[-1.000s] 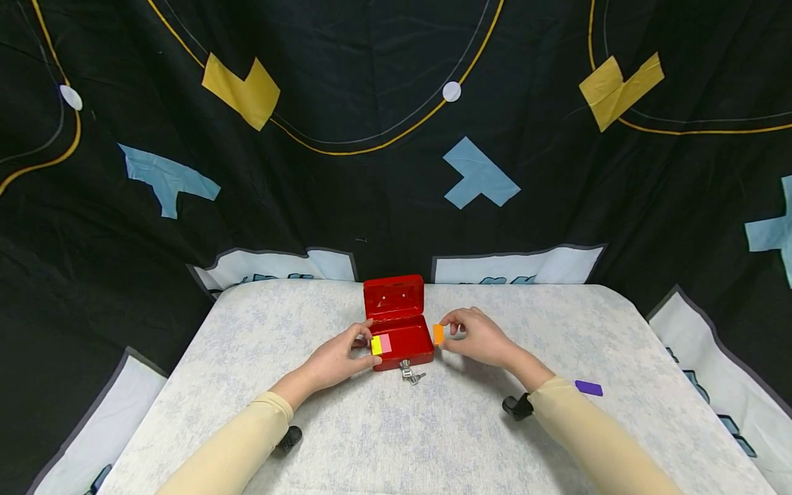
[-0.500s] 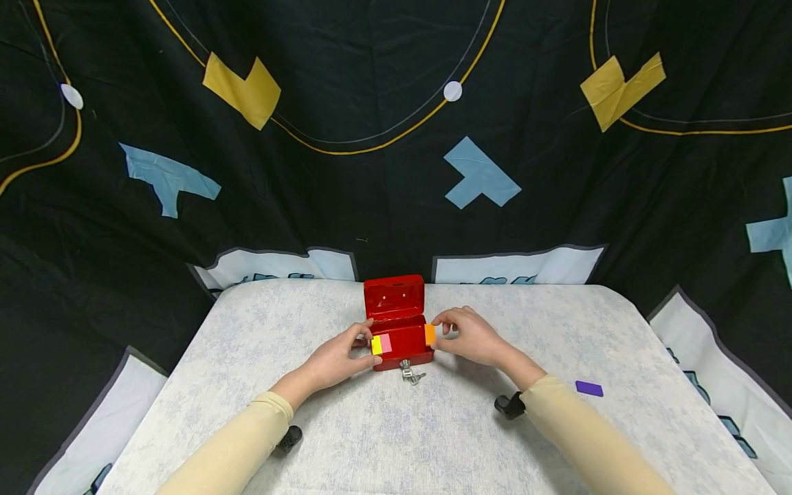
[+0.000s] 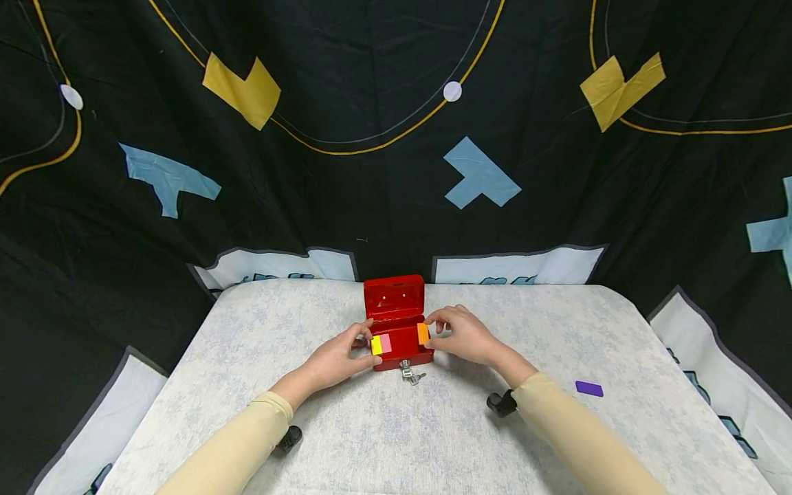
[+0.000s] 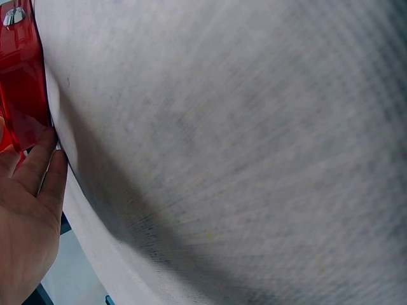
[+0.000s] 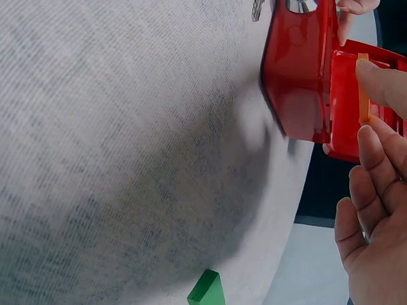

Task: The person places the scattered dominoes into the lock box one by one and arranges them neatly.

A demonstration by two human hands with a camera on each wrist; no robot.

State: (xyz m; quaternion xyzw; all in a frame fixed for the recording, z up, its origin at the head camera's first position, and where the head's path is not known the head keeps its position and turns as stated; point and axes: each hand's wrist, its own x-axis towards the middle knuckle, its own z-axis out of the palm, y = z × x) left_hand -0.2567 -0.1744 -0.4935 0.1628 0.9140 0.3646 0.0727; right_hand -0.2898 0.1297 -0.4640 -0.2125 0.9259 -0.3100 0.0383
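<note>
Orange block: being held over the right side of the open red box; right hand is pinching its ends, likely for control; left hand is gripping the box's left end, likely steadying it.

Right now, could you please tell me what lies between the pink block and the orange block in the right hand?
In the head view, only the bare interior of the red box shows between the pink block and the orange block.
</note>
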